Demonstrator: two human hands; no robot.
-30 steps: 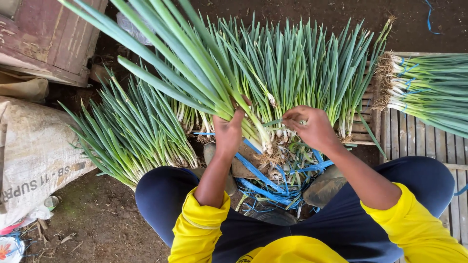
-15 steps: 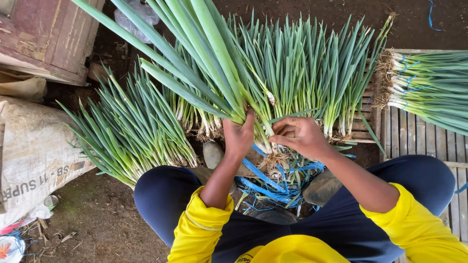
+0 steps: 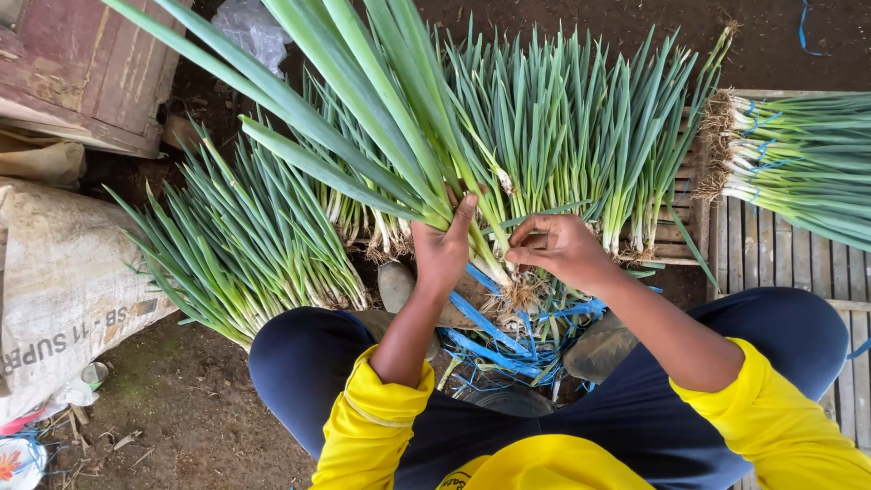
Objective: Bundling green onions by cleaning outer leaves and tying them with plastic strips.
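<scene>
Long spread of green onions leans on wooden pallet; second heap lies on dirt at left. Held bunch of leeks fans up-left from left hand, clenched round stalks just above roots. Right hand pinches stalk base beside it. Blue ties below hands.

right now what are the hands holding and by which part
Left hand grips a bunch of green onions low on the stalks, above the roots; right hand pinches a stalk there.
</scene>
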